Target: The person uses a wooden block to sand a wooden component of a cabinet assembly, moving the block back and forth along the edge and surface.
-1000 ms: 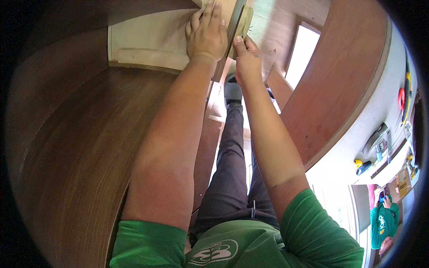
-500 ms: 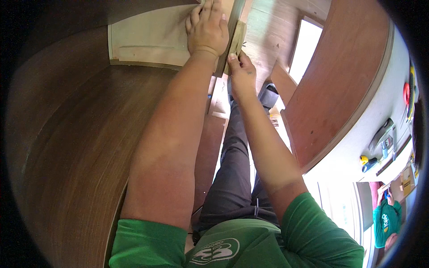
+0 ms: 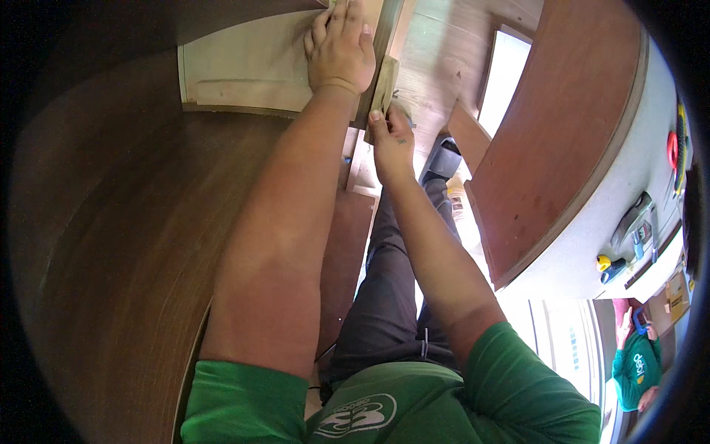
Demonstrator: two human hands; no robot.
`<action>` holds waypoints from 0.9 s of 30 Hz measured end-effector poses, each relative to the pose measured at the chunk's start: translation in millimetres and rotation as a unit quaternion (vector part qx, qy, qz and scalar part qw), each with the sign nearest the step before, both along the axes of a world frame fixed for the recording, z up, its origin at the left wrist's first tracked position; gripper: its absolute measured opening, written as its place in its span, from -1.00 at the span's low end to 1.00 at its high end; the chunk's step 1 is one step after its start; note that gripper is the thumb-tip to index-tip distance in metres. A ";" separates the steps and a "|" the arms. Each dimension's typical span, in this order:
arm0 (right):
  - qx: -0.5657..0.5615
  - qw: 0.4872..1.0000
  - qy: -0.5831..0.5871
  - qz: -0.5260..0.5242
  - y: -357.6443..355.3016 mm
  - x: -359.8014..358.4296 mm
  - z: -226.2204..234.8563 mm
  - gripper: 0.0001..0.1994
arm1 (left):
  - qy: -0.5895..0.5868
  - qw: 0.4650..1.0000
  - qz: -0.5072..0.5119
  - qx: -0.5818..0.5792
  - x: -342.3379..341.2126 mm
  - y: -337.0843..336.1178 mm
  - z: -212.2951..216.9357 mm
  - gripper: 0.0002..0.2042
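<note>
- The person's left hand point(image 3: 340, 55) is spread palm-down on the pale board point(image 3: 251, 81), back of the hand up, fingers pointing away from the body; it rests flat and grips nothing that I can see.
- The right hand point(image 3: 392, 140) has hold of the near end of a wooden block point(image 3: 384, 83), thumb on top and the other fingers curled round its right side.
- The block is long and narrow, and it lies lengthwise along the dark edge point(image 3: 386, 33) at the board's right, just to the right of the left hand. Whether its whole length touches that edge, I can't tell.
- Something small and dark sticks out from the block's right side, near the right fingers; too small for me to make out.
- A dark brown panel point(image 3: 140, 244) fills the left, running under and beyond the left forearm.
- Below the arms I see dark trousers point(image 3: 370, 303) and a shoe point(image 3: 444, 157) on the floor.
- Over on the right a curved reddish-brown panel point(image 3: 566, 126) borders a white surface point(image 3: 569, 251).
- On that surface are a grey tool point(image 3: 630, 220), a yellow-and-blue tool point(image 3: 610, 270) and, farther up, something with a red loop point(image 3: 672, 150).
- At the far lower right another person point(image 3: 636, 370), in green, has a blue thing point(image 3: 640, 320) at the hands.
</note>
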State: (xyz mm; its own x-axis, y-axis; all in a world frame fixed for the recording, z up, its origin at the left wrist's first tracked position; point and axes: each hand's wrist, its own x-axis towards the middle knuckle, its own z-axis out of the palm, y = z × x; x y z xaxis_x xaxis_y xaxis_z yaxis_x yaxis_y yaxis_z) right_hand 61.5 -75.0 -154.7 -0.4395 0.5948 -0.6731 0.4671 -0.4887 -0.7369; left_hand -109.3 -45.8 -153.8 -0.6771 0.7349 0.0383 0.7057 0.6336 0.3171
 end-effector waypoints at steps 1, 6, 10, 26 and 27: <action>0.000 1.000 0.000 -0.001 -3.3 1.9 2.5 -0.56 | -0.002 1.000 0.005 -0.006 0.4 0.0 -0.5 -0.47; -0.046 0.998 0.014 -0.040 -12.5 5.2 16.3 -0.56 | 0.011 1.000 0.005 -0.010 -2.6 -2.4 -5.5 -0.47; -0.023 1.000 0.007 -0.020 -17.7 14.9 4.4 -0.56 | -0.006 1.000 0.002 0.007 0.7 1.7 -6.8 -0.47; -0.072 0.993 -0.084 0.048 -97.4 91.8 -13.4 -0.59 | -0.021 1.000 0.007 0.007 0.3 -0.7 -6.3 -0.48; -0.078 0.992 -0.085 0.052 -110.2 101.9 -6.5 -0.59 | -0.020 1.000 0.009 0.002 -0.2 -2.0 -5.6 -0.48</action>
